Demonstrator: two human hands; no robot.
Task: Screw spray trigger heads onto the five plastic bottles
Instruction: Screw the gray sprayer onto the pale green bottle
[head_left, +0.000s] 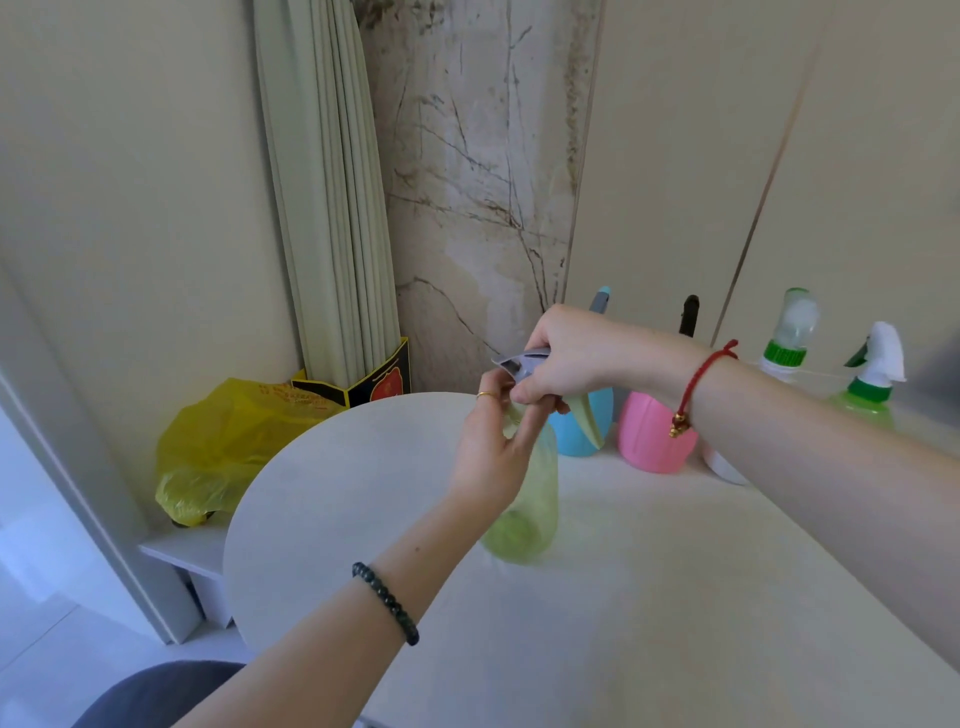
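The right hand (563, 358) is curled over a grey plastic spray trigger head (522, 362), fingers wrapped round its body so that only the nozzle end pokes out past the knuckles, with the pale lever (589, 423) hanging down below the palm. That head sits on the neck of a translucent yellow-green plastic bottle (524, 514), which stands upright on the pale round-ended tabletop (649, 597); whether the threads are fully seated cannot be told. The left hand (493, 452) comes up from below the trigger head and grips the bottle's shoulder and neck, fingers pressed around the plastic, a gold ring (487, 395) on one finger. A dark beaded bracelet (387, 603) circles the left wrist and a red cord bracelet (698, 387) with a small gold charm circles the right. Just behind the yellow-green bottle stands a light blue plastic bottle (579, 431) with a blue-grey trigger head, and beside that, farther from the yellow-green bottle, a pink plastic bottle (654, 439) whose dark trigger head rises behind the right forearm. Beyond the pink one, well apart from the yellow-green bottle, stand two bottles with green collars, one clear (789, 332) and one green with a white trigger head (875, 376). Off the tabletop, on the far side of the yellow-green bottle from these, a crumpled yellow plastic bag (218, 447) lies on a low white shelf (182, 553) below a folded pale curtain (332, 197).
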